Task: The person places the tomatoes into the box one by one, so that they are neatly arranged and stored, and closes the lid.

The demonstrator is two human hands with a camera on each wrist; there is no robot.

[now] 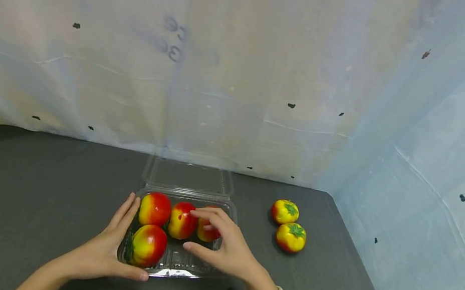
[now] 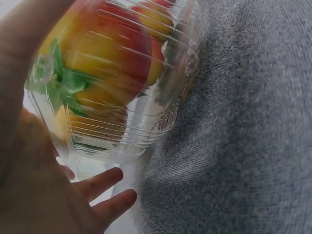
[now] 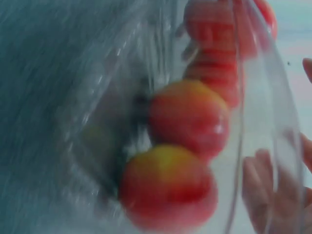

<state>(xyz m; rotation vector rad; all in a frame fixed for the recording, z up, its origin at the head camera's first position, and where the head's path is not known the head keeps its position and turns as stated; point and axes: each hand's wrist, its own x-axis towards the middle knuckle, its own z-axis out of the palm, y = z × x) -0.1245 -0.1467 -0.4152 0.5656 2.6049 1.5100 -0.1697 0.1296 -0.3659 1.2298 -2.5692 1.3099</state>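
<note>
A clear plastic box (image 1: 182, 274) holds several glossy red-and-yellow fruits with green leafy tops, like persimmons. Two lie in its left part, a back one (image 1: 155, 209) and a front one (image 1: 148, 246); a middle one (image 1: 183, 221) and a right one (image 1: 207, 230) sit along the back. My left hand (image 1: 106, 249) rests against the box's left side, fingers straight, thumb at the front edge. Over the right part hovers my right hand (image 1: 231, 251), thumb and fingers spread apart, partly covering the right fruit. In the right wrist view, its fingers (image 3: 258, 180) stand apart from the fruits.
The box's clear lid (image 1: 191, 176) lies folded back behind it. Two more such fruits, a back one (image 1: 284, 212) and a front one (image 1: 291, 237), lie on the dark table (image 1: 48, 187) to the right. Pale sheeting (image 1: 236, 64) hangs behind the table and along its right side.
</note>
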